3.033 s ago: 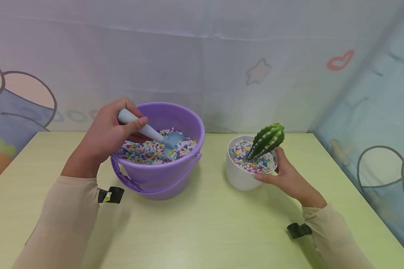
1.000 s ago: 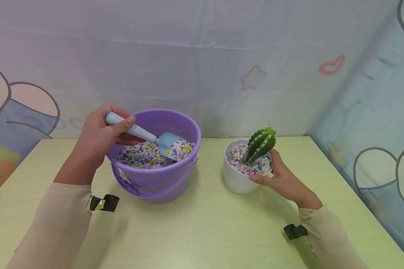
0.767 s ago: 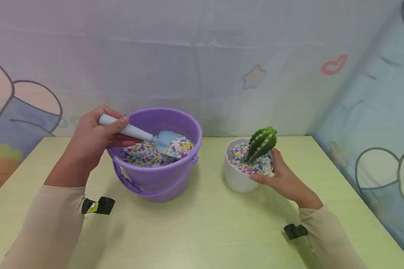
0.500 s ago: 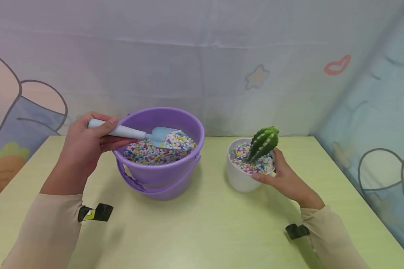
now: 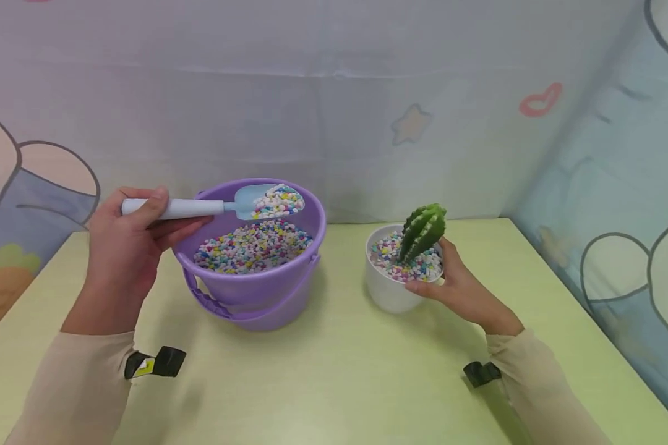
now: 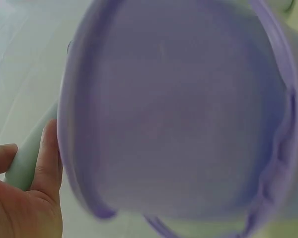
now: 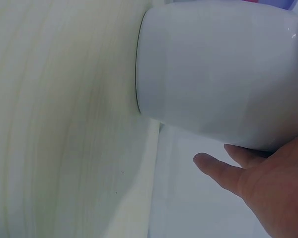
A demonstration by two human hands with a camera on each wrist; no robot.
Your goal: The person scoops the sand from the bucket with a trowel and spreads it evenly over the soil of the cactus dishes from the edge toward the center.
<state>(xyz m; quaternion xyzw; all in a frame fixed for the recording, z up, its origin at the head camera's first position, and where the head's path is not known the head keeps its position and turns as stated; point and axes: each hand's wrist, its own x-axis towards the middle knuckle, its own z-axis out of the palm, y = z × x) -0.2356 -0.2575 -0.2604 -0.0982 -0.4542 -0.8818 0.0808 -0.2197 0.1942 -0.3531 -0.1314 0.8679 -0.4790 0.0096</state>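
Observation:
In the head view, my left hand [image 5: 117, 247] grips the pale handle of a small toy shovel [image 5: 192, 209], thumb on top. Its light blue blade lies level above the purple bucket [image 5: 261, 296] and bears a heap of coloured pebbles [image 5: 281, 201]. More pebbles [image 5: 250, 250] lie inside the bucket. To the right, my right hand [image 5: 470, 293] holds a white pot [image 5: 386, 290] at its rim, thumb in front. A green cactus [image 5: 423, 232] leans in the pebbles filling that pot. The bucket's wall [image 6: 179, 114] hides the blade in the left wrist view.
Both containers stand on a pale yellow-green table [image 5: 323, 371], near its back edge. A printed cloth [image 5: 245, 111] hangs behind the table, and another panel [image 5: 618, 198] runs along the right side. The bucket's carrying handle [image 5: 278, 312] hangs down at its front.
The shovel has risen out of the pebbles in the bucket with a load on its blade, and its handle has tilted to level. My right hand stays on the pot.

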